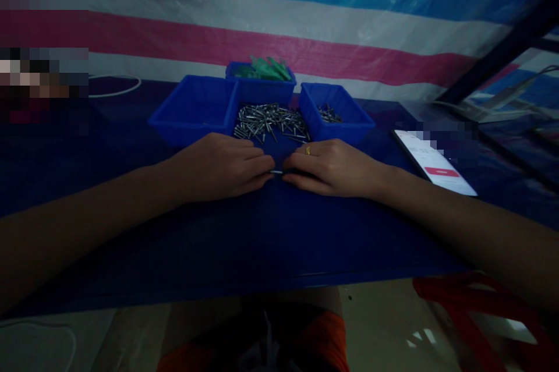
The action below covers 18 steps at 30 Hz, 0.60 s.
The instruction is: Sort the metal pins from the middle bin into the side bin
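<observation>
My left hand (238, 165) and my right hand (325, 167) face each other just above the blue table, fingertips pinched and a small gap between them. A thin, light metal pin (276, 172) bridges that gap, one end in each pinch; its ends are hidden by the fingers. A gold ring is on my right hand. Just beyond the hands lies a loose pile of silvery metal pins (271, 120), too dim to tell whether they are rivets or nails.
Behind the pile stand a left blue bin (192, 126), a back blue bin (262, 91) with green packets (268, 68), and a right blue bin (345, 127) holding more pins. A lit phone (432, 159) lies at right. Below is a red stool (467, 314).
</observation>
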Motion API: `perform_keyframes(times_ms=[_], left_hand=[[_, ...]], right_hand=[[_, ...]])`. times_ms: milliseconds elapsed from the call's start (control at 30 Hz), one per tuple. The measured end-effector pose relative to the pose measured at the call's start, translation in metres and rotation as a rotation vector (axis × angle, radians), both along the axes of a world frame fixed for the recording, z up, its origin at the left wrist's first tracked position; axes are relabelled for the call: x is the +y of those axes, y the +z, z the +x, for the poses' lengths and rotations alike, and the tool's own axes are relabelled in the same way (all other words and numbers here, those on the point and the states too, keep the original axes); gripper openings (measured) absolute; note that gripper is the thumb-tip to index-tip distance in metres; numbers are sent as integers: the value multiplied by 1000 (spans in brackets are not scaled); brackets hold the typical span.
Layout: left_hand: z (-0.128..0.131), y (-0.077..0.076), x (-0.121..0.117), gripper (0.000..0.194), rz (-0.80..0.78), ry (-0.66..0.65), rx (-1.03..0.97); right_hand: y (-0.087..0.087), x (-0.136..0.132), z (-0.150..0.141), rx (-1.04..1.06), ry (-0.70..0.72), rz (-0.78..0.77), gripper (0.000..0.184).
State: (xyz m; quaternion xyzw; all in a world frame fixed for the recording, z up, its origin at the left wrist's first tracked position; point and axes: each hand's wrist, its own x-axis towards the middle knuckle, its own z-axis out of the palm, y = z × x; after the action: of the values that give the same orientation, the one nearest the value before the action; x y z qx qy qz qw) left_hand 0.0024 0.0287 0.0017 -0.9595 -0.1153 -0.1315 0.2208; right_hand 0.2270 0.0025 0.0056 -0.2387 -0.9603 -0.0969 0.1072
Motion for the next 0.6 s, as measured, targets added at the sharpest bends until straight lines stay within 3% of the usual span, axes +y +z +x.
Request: perform_keyframes(times_ms=[233,600], left_hand=[[-1,0,-1,31,-1,-19,-36],[0,3,-4,32,-32,54,14]], right_hand=[[0,1,0,-4,3,2,31],[0,2,1,-5,11,9,29]])
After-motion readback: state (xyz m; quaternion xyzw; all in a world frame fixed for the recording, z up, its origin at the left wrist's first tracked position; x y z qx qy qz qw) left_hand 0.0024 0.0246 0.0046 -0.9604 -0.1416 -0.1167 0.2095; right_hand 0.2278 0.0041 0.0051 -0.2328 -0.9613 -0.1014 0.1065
